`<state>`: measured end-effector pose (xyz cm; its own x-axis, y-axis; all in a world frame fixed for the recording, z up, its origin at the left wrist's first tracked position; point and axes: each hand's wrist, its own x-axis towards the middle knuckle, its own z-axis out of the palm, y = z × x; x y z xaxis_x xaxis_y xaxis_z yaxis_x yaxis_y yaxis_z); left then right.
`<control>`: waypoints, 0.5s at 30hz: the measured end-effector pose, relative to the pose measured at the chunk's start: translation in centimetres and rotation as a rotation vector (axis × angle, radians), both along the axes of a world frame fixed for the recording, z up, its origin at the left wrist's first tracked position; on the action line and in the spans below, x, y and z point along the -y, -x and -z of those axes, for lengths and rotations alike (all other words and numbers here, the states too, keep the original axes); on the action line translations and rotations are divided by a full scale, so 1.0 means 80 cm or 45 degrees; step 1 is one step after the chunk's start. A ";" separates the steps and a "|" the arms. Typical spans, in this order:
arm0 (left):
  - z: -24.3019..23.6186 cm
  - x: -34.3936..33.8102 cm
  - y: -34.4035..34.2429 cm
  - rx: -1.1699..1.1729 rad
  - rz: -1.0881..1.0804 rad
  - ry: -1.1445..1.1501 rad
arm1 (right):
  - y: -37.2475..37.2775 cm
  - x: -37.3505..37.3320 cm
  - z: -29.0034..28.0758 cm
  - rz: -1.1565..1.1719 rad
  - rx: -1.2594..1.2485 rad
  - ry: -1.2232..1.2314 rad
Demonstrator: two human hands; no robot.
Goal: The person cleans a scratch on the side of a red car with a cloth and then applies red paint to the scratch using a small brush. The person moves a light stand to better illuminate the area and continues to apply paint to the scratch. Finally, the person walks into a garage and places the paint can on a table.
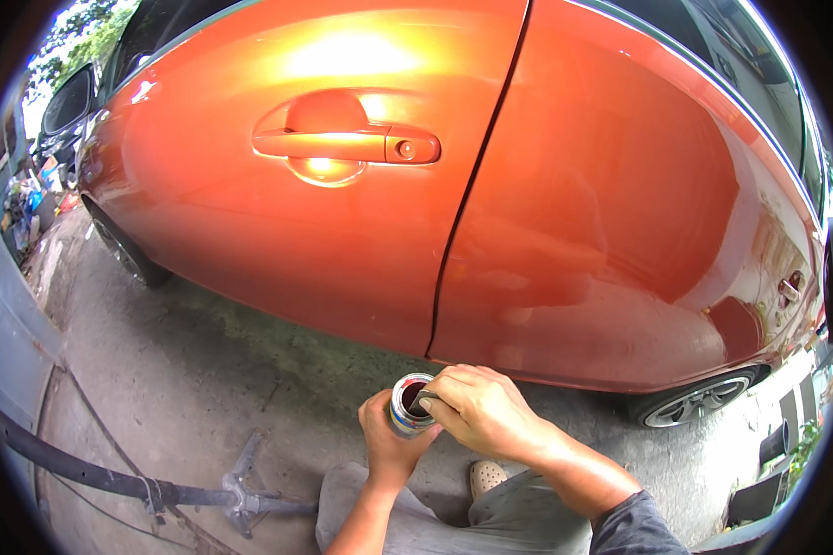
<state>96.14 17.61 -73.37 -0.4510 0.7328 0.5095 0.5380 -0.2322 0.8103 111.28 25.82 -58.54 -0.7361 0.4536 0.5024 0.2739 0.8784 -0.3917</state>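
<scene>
My left hand is wrapped round a small round tin can, holding it upright low in front of the car. The can has no lid on, and its metal rim shows red smears around a dark red inside. My right hand is closed at the can's right rim. Its fingers pinch a small greyish thing that reaches into the can's mouth; its kind is mostly hidden by the fingers. Just beyond both hands stands an orange-red car, its front door handle above them.
A rear wheel stands at the right and a front wheel at the far left. A metal stand with a dark bar lies on the concrete floor at lower left. Dark boxes sit at lower right.
</scene>
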 end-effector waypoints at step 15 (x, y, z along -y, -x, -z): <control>-0.018 0.006 0.005 -0.022 -0.024 0.004 | 0.012 -0.017 0.002 -0.042 -0.131 -0.037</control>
